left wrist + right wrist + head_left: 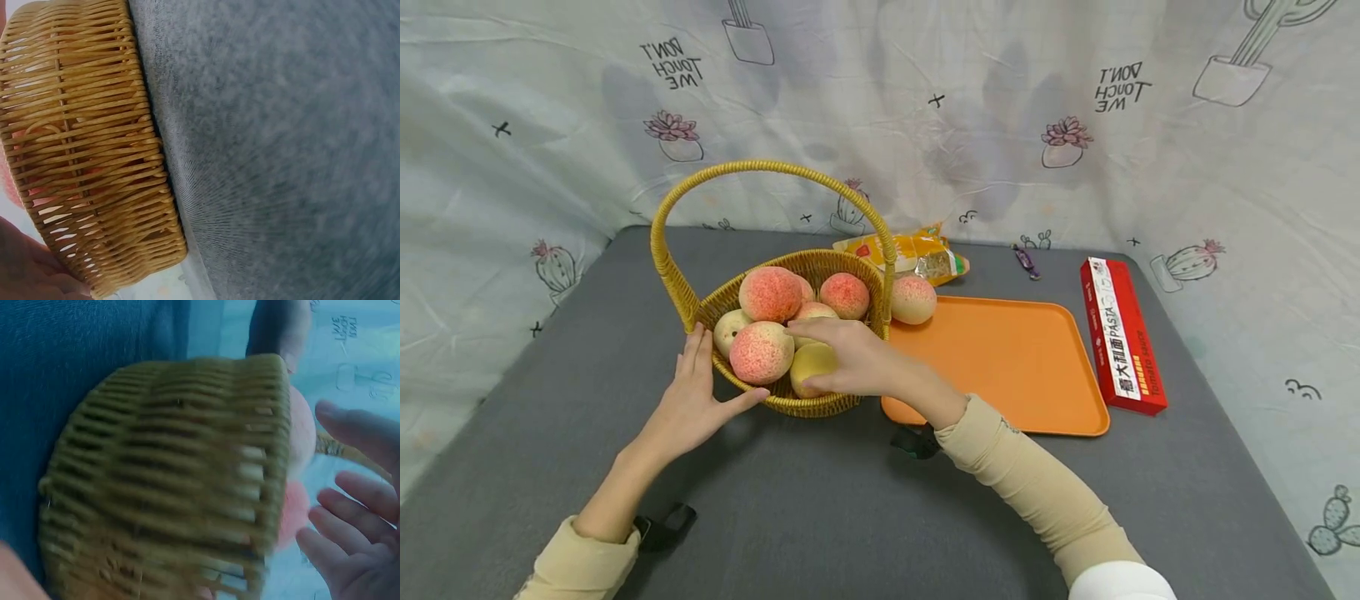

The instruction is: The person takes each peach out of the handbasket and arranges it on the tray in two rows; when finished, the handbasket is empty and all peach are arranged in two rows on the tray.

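Note:
A yellow wicker basket (820,406) with a tall arched handle holds several peaches, among them a large pink one (762,352) near the front rim and a yellow one (812,365). Against the basket's left side rest the fingers of my left hand (692,408), straight, with the thumb stretched along the front rim. My right hand (861,358) hovers over the basket's right front, partly covering the yellow peach. In the right wrist view its fingers (340,531) are spread beside the rim with nothing held. Whether it touches a peach is hidden.
An orange tray (992,358) lies right of the basket. Another peach (913,300) sits at its far left corner. Behind are a yellow food packet (917,250) and a purple-wrapped candy (1026,262). A red pasta box (1123,333) lies on the far right.

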Demonstrator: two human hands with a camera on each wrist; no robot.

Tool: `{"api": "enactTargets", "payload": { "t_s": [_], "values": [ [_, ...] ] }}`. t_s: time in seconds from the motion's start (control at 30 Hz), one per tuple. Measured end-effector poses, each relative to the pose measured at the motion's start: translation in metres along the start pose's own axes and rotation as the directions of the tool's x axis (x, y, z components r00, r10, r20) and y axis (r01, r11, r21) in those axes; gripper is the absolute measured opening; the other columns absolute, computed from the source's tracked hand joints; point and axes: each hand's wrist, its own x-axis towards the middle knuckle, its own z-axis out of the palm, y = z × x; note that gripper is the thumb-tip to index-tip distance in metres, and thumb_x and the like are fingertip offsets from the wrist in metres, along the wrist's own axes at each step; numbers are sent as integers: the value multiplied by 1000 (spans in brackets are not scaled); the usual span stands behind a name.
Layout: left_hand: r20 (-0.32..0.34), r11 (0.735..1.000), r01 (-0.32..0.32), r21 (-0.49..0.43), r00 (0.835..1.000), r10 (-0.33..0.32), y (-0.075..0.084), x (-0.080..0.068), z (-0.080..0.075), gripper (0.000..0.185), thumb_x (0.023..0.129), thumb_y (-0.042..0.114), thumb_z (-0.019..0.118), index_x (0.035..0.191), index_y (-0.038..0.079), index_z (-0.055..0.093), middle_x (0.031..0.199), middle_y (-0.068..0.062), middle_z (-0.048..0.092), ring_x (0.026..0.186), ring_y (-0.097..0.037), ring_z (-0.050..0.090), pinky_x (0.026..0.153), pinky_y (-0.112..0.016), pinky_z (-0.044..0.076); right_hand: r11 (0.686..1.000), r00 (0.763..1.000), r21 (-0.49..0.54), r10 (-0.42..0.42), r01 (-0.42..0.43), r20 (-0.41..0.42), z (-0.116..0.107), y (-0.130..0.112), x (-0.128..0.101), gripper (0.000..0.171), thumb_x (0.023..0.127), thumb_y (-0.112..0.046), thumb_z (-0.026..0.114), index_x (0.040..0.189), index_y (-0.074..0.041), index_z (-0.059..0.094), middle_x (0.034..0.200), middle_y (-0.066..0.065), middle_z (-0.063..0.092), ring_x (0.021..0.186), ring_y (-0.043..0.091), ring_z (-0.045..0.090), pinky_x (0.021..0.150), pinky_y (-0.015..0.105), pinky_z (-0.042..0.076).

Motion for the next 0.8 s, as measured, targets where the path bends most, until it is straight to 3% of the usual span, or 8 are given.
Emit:
{"api": "enactTargets", "payload": {
  "t_s": [0.2,0.47,0.57,0.67,0.8],
  "values": [
    [14,1000,9,-14,1000,-9,-1,0,1,121,85,57,68,151,-6,-12,157,-24,-18,143,-43,-13,110,-67,7,997,999,-66,-44,43,-6,9,-6,17,70,80,-17,82,140,-1,50,142,11,51,132,22,46,110,27,32],
    [19,1000,28,-14,999,-28,0,-1,2,121,85,57,67,151,-4,-14,157,-22,-19,142,-47,-12,107,-71,11,983,982,-184,45,-11,185,16,-20,40,78,82,-19,81,148,-5,41,154,8,36,142,16,30,109,21,32],
    [19,999,37,-8,999,-37,1,-1,3,122,85,58,67,151,-4,-14,158,-22,-19,142,-48,-11,105,-72,13,972,974,-233,55,-2,219,21,-23,45,78,82,-17,80,149,-6,40,155,8,33,143,15,27,105,18,36],
    [18,999,39,-5,999,-38,2,-1,3,122,85,58,67,151,-5,-13,157,-23,-19,143,-47,-12,105,-72,13,959,977,-282,22,39,211,25,-25,49,74,83,-12,78,147,-5,42,153,9,37,143,16,29,102,18,38],
    [20,999,36,-8,999,-36,2,-2,3,122,85,57,67,150,-6,-14,157,-23,-19,143,-44,-13,105,-71,15,925,986,-368,-39,96,160,28,-24,52,64,83,-8,76,141,-5,51,145,7,49,134,16,43,98,18,43]
  ]
}}
